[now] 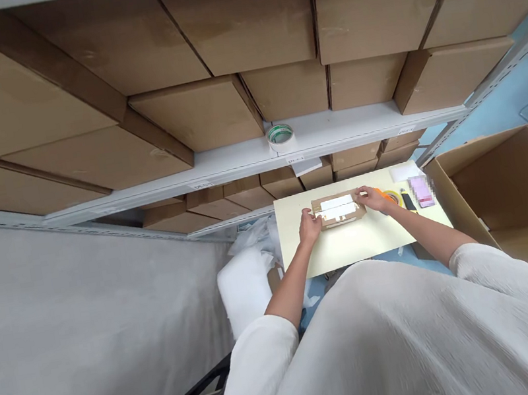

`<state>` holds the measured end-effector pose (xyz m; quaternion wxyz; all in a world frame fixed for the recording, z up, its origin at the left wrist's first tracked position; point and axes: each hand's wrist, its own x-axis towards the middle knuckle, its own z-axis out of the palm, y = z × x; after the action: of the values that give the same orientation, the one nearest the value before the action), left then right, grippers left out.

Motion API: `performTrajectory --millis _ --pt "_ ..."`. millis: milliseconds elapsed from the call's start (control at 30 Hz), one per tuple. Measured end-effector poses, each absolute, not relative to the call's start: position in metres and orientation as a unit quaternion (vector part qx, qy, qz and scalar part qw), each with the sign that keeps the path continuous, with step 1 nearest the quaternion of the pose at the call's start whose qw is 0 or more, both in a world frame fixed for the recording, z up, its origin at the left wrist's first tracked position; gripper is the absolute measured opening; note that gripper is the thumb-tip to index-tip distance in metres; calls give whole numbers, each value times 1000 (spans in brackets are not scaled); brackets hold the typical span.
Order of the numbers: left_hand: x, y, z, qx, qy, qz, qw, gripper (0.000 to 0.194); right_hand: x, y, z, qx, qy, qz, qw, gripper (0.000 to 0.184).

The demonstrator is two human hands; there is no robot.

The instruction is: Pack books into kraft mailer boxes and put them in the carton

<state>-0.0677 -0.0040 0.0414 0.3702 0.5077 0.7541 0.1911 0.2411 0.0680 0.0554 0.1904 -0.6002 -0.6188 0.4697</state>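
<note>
A small cardboard box [340, 217] lies on the pale yellow table [347, 250], with white label paper [337, 203] across its top. My left hand [309, 226] grips the box's left end, thumb and fingers closed at the edge. At the opposite end, the fingers of my right hand [371, 198] pinch the upper right corner. Just right of that hand sits a yellow tape roll [394, 197] with an orange part, partly covered by the hand. A dark narrow tool [408, 202] lies beside it; its kind is unclear.
Large cardboard boxes [256, 18] fill the shelf above the table. A tape roll [280, 136] stands on the shelf edge [238, 159]. To the right is a big open carton [527, 182]; white packing material [244, 287] is at the left. A blurred pink item [422, 191] lies on the table.
</note>
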Motion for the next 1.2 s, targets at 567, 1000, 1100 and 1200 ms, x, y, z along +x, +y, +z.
performTrajectory --millis 567,1000,1100,1200 --pt "-49 -26 36 794 575 134 145 52 272 57 25 -681 -609 350 206 46" --pt "-49 -26 30 792 578 123 154 52 313 36 -2 -734 -625 259 -61 35" --pt "-49 -26 28 790 581 124 154 53 310 35 -3 -730 -629 255 -83 33" --pt "-49 -26 26 789 582 126 151 51 309 35 0 -728 -628 258 -96 35"
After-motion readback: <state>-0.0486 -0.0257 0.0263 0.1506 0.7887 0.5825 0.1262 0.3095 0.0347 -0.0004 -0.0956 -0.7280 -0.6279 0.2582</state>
